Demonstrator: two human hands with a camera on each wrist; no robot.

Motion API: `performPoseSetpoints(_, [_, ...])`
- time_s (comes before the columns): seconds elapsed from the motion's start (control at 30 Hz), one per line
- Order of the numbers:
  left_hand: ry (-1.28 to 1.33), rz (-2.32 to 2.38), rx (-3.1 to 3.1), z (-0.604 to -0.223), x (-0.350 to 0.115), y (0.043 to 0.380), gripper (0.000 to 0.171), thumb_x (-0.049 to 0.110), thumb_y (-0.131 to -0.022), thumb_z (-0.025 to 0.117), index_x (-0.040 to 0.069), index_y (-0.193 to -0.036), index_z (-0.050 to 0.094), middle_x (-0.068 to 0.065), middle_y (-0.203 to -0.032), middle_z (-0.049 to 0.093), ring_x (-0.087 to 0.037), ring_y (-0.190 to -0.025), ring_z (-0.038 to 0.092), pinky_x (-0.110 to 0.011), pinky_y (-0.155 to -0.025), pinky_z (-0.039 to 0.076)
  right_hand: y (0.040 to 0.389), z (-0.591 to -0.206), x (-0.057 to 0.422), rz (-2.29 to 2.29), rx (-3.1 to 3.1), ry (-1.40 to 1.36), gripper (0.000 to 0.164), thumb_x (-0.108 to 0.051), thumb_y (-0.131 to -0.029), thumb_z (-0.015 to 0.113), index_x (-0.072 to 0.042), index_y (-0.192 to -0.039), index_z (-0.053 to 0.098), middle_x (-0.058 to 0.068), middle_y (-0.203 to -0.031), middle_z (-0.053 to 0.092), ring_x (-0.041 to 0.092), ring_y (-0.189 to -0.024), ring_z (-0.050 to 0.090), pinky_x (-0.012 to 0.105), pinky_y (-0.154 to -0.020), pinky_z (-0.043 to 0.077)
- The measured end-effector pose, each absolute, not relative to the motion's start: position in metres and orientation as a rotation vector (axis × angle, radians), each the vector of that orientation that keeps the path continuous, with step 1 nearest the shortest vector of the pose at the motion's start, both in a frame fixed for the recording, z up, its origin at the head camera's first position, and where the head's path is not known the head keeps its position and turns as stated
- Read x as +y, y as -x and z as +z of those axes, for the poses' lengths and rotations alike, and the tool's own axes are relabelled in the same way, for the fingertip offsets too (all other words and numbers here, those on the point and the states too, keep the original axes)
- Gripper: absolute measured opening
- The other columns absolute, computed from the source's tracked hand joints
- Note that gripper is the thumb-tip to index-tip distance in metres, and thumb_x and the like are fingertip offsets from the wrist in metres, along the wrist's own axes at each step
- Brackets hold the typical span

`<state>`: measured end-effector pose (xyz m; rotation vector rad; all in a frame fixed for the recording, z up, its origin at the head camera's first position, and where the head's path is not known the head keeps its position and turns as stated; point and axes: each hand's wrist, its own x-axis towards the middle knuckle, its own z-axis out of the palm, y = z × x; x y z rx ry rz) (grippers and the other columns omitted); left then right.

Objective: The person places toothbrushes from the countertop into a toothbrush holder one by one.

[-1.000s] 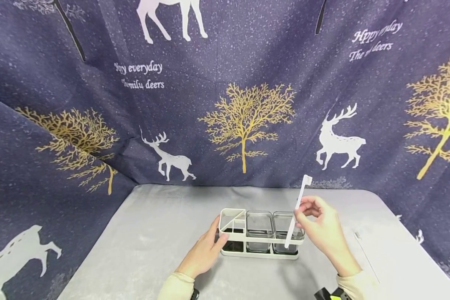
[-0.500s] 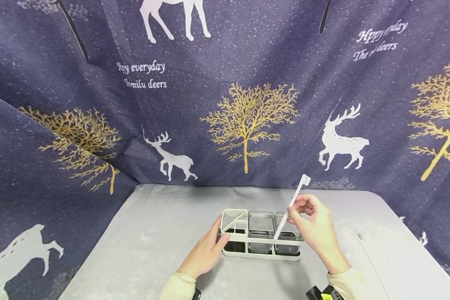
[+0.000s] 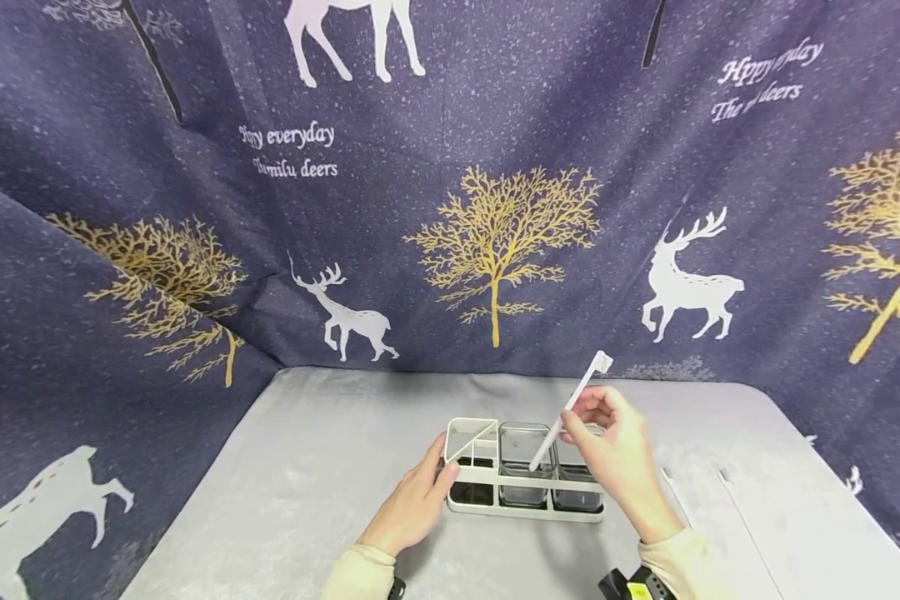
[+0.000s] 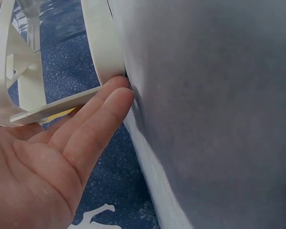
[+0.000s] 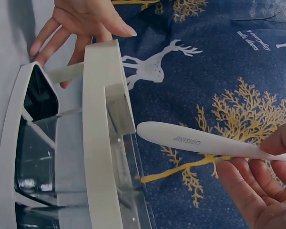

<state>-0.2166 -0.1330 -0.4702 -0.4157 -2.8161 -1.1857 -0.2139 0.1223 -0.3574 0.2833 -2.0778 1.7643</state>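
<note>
My right hand [image 3: 607, 437] pinches a white toothbrush [image 3: 546, 445] between thumb and fingers. Its bristle head points up and right; its handle end slants down to the middle clear cup [image 3: 523, 497]. The right wrist view shows the rounded handle end [image 5: 169, 135] beside the cup's rim; I cannot tell whether they touch. At the left end of a cream-white holder [image 3: 525, 481], my left hand [image 3: 416, 498] rests with its thumb at the front. In the left wrist view, its straight fingers [image 4: 93, 126] lie against the holder's end frame. A second clear cup [image 3: 577, 500] stands in the right slot.
Two thin toothbrushes lie on the grey table [image 3: 330, 467] at the right, one nearer toothbrush [image 3: 678, 495] partly behind my right forearm, another toothbrush [image 3: 747, 522] farther right. The holder's left section has a slanted divider [image 3: 471, 440]. A dark blue cloth [image 3: 450, 275] hangs behind.
My right hand has moved left with the toothbrush, whose handle end passed from before the right cup to above the middle one, tilting more. My left hand has stayed at the holder's end.
</note>
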Motion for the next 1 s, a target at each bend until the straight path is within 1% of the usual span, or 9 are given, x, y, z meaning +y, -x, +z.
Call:
performPoseSetpoints(0.23, [0.404,-1.189,-2.819,-0.470,-0.133,0.216,0.059,0.053,-0.095,0.023,0.025,-0.146,0.016,-0.011,-0.130,0.049,-0.032,-0.118,0.044,-0.053,-0.093,0.035,0.205,-0.343,0.108,1.719,-2.105,-0.304,0.014,0.011,-0.079,0.061,0.010,-0.090,0.052,0.020,-0.076,0.057,0.017,-0.065,0.061,0.035,-0.059,0.054])
performPoseSetpoints(0.6, [0.404,-1.177,-2.798,-0.470,-0.131,0.219,0.057,0.053,-0.095,0.022,0.028,-0.146,0.014,-0.011,-0.133,0.045,-0.029,-0.121,0.041,-0.050,-0.097,0.033,0.214,-0.345,0.096,1.761,-2.069,-0.353,0.015,0.011,-0.078,0.062,0.010,-0.091,0.053,0.020,-0.078,0.057,0.019,-0.065,0.061,0.035,-0.058,0.054])
performPoseSetpoints(0.77, [0.404,-1.181,-2.802,-0.470,-0.132,0.218,0.059,0.053,-0.095,0.022,0.026,-0.146,0.015,-0.011,-0.133,0.045,-0.031,-0.121,0.041,-0.052,-0.096,0.034,0.216,-0.349,0.089,1.811,-2.063,-0.352,0.016,0.011,-0.079,0.061,0.011,-0.092,0.053,0.021,-0.079,0.057,0.026,-0.069,0.061,0.034,-0.059,0.054])
performPoseSetpoints(1.0, [0.405,-1.178,-2.800,-0.470,-0.133,0.217,0.060,0.053,-0.095,0.022,0.021,-0.146,0.018,-0.012,-0.131,0.048,-0.032,-0.119,0.043,-0.052,-0.094,0.035,0.218,-0.353,0.081,1.845,-2.043,-0.350,0.016,0.011,-0.080,0.060,0.010,-0.093,0.052,0.021,-0.081,0.057,0.027,-0.072,0.061,0.035,-0.059,0.054])
